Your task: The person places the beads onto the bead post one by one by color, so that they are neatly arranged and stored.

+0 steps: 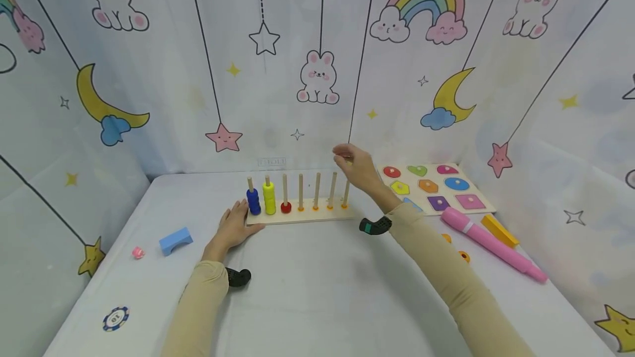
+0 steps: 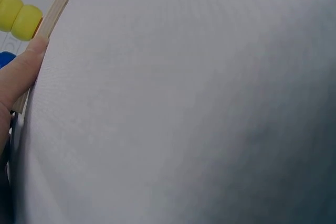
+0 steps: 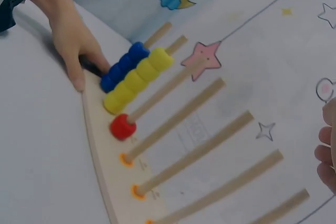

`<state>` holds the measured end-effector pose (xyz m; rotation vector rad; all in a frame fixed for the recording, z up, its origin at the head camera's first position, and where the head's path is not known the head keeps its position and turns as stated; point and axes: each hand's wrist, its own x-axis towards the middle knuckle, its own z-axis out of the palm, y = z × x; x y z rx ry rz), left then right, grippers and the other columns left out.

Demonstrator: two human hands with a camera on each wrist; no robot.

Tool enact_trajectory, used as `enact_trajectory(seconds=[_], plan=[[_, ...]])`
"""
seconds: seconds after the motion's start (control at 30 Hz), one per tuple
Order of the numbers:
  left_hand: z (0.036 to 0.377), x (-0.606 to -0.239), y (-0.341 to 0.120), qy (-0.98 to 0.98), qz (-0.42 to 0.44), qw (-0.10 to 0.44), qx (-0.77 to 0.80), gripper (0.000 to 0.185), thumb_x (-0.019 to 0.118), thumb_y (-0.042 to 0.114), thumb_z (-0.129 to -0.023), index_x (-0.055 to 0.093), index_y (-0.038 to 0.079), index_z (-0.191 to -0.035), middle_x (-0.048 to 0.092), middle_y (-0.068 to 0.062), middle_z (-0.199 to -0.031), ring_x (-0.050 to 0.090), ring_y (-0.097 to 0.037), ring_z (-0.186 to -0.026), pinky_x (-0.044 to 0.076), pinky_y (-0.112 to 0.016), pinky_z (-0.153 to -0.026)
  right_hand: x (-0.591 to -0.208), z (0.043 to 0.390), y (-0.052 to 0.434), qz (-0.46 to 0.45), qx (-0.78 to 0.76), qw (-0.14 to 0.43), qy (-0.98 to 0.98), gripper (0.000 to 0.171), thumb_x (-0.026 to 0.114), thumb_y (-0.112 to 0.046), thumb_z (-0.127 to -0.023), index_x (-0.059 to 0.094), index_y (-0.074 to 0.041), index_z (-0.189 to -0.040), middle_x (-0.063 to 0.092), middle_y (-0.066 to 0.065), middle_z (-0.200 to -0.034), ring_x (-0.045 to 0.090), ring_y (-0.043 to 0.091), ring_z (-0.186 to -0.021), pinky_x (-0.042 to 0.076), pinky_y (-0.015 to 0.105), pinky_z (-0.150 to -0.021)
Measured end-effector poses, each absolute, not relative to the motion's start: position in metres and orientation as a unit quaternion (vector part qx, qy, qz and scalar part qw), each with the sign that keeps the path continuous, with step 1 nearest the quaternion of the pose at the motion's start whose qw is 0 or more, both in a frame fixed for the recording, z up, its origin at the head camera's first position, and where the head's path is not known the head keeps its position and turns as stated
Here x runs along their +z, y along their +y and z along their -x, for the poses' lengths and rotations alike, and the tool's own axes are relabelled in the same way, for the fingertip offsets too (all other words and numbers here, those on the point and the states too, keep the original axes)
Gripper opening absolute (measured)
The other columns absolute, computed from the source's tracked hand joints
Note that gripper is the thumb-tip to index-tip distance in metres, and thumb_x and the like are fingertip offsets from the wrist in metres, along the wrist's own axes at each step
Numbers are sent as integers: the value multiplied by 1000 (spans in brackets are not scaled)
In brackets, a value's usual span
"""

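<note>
A wooden peg board [image 1: 297, 215] with several upright pegs lies at the back of the table. Blue beads [image 1: 253, 201] fill its leftmost peg, yellow beads [image 1: 269, 198] the second, and one red bead [image 1: 286, 207] the third. My left hand [image 1: 233, 225] holds the board's left end, thumb along the front edge; in the left wrist view the thumb [image 2: 23, 72] presses that edge. My right hand [image 1: 359, 167] is raised at the top of the rightmost peg [image 1: 346, 194], fingers bent towards the thumb. I cannot tell whether something sits between them.
A shape puzzle board [image 1: 426, 187] lies behind the right arm. Nearby are a pink marker-like stick [image 1: 491, 244], a yellow block [image 1: 498, 230] and orange beads [image 1: 463, 256]. To the left are a blue arch block [image 1: 176, 241], a small pink piece [image 1: 138, 253] and a poker chip [image 1: 116, 318].
</note>
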<state>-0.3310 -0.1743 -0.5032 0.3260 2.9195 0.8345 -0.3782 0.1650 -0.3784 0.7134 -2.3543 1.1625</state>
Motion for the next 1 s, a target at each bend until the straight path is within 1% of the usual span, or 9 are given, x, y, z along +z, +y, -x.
enact_trajectory(seconds=[0.1, 0.27, 0.37, 0.5, 0.6, 0.73, 0.83, 0.93, 1.0], plan=[[331, -504, -176, 955, -108, 41, 273, 88, 62, 44, -89, 20, -9, -146, 15, -25, -153, 5, -39, -141, -3, -52, -113, -382, 375, 189, -232, 423, 221, -848, 22, 57, -9, -94, 61, 2, -112, 64, 14, -109, 61, 24, -104, 50, 33, -90], [331, -504, -177, 954, -109, 39, 278, 88, 63, 43, -89, 21, -9, -146, 15, -26, -152, 5, -39, -141, -2, -52, -113, -389, 370, 228, -188, 402, 220, -869, 24, 56, -14, -95, 60, -1, -115, 64, 12, -112, 60, 24, -107, 50, 35, -91], [331, -504, -176, 954, -112, 41, 274, 88, 62, 45, -89, 20, -9, -146, 15, -25, -153, 5, -39, -141, -2, -52, -113, -396, 362, 251, -166, 392, 210, -880, 27, 56, -17, -96, 59, -1, -118, 64, 12, -113, 59, 26, -108, 49, 38, -93], [332, -504, -176, 956, -114, 40, 269, 89, 61, 46, -89, 20, -8, -146, 14, -25, -153, 5, -39, -141, -2, -52, -113, -409, 346, 279, -139, 393, 179, -891, 30, 56, -18, -96, 57, -1, -121, 63, 13, -114, 58, 28, -108, 48, 41, -94], [332, -504, -176, 954, -115, 41, 272, 89, 61, 46, -89, 19, -8, -146, 14, -25, -153, 5, -39, -141, -2, -52, -113, -421, 333, 299, -124, 387, 164, -899, 29, 58, -14, -94, 57, 1, -120, 63, 16, -113, 59, 30, -106, 48, 41, -92], [332, -503, -176, 953, -118, 42, 277, 89, 62, 45, -89, 19, -9, -146, 14, -26, -152, 5, -39, -141, -3, -52, -113, -438, 316, 324, -101, 373, 165, -908, 27, 59, -12, -93, 58, 2, -116, 64, 19, -111, 61, 32, -104, 50, 41, -89], [332, -503, -176, 953, -119, 40, 274, 89, 61, 45, -89, 20, -10, -145, 15, -26, -152, 5, -39, -141, -2, -52, -113, -449, 302, 338, -64, 361, 156, -917, 30, 58, -21, -95, 58, -1, -118, 64, 16, -113, 60, 30, -105, 50, 38, -89], [332, -504, -177, 955, -119, 40, 269, 89, 61, 46, -89, 19, -9, -146, 15, -26, -152, 5, -39, -141, -3, -52, -113, -455, 286, 348, -38, 354, 131, -925, 37, 55, -28, -96, 55, -1, -122, 61, 17, -118, 55, 33, -111, 47, 43, -94], [333, -504, -178, 955, -120, 40, 270, 90, 61, 46, -89, 20, -10, -145, 15, -26, -152, 5, -39, -141, -2, -52, -113, -459, 276, 355, -20, 344, 116, -931, 39, 53, -31, -97, 54, -2, -124, 59, 17, -120, 53, 35, -113, 45, 47, -96]])
